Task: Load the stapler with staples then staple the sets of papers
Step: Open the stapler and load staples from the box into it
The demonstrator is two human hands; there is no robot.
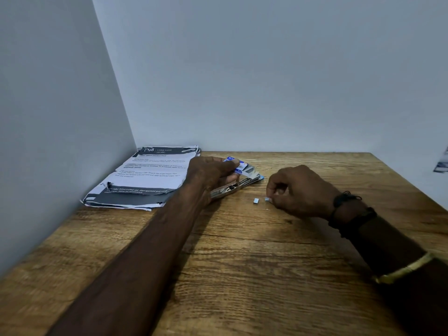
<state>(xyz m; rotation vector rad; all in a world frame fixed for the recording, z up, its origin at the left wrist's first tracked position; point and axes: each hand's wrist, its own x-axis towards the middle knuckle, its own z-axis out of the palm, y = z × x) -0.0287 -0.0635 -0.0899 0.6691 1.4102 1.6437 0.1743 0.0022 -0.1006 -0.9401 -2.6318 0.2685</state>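
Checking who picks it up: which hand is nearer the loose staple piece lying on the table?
Right. The right hand, pinching another piece, is just right of the staple piece; the left hand is back-left, holding the staple box.

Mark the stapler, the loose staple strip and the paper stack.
stapler (242, 184), head view, its opened metal channel.
loose staple strip (256, 200), head view, its middle.
paper stack (150, 173), head view, top sheet's printed face.
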